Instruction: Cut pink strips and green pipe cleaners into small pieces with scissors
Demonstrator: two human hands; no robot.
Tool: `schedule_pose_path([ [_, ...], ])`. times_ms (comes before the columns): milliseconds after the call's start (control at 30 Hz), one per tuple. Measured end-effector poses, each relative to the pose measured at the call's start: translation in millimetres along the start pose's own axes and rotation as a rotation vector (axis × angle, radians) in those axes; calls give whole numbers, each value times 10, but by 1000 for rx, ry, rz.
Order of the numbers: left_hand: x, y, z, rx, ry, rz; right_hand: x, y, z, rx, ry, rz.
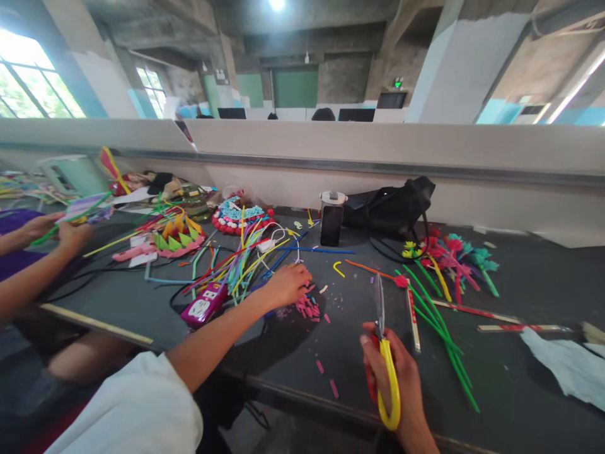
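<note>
The scissors (385, 354) are grasped in the right hand (401, 371), with the fingers wrapped about the yellow-and-red handles. The left hand (289, 285) is lowered with curled fingers at a heap of pink pieces (307, 308); whether any piece is pinched there cannot be told.

The scissors are judged to be stiff and fairly light, with slim metal blades and smooth handles; they are best held by the 2 loops, where the right hand is placed. The pink pieces seem soft, very light and easily scattered, so a fingertip pinch would be suited to them.

The blades are pointed away from the body, beyond the right hand, and appear nearly together. The long axis is run from the palm outward, leaned slightly left at the tip. To the right of that hand, green stems (447, 334) are laid slantwise.
</note>
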State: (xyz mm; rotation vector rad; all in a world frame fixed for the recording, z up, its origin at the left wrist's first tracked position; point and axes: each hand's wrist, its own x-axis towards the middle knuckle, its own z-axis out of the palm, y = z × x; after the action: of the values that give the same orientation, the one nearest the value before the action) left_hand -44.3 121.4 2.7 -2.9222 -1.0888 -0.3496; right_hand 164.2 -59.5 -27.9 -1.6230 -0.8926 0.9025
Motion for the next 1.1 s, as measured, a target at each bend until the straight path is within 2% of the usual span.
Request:
schedule_pose_path([
  [133,-185,33,91,77,-24,-70,18,55,-15,3,-3,-2],
  [300,-503,-98,112,160,-9,-270,-33,-72,-1,68,17,65],
  [433,-505,-228,94,167,25,-386,-49,-113,12,69,16,49],
  [533,-508,-213,37,153,81,-427,-42,-81,10,85,2,53],
  [600,-560,-88,-1,114,146,-391,-42,-66,2,102,2,63],
  [700,-695,257,12,-33,178,-211,-47,-59,-10,84,28,46],
  [800,-810,599,129,-111,50,-10,-49,-58,-12,47,45,17],
  [867,-815,711,235,-124,-43,103,-49,-62,-12,40,39,4],
  [967,-663,666,386,-126,-76,140,-49,-75,-15,27,37,-10],
  [1100,-304,437,470,-123,-82,67,-53,-92,-18,14,45,9],
])
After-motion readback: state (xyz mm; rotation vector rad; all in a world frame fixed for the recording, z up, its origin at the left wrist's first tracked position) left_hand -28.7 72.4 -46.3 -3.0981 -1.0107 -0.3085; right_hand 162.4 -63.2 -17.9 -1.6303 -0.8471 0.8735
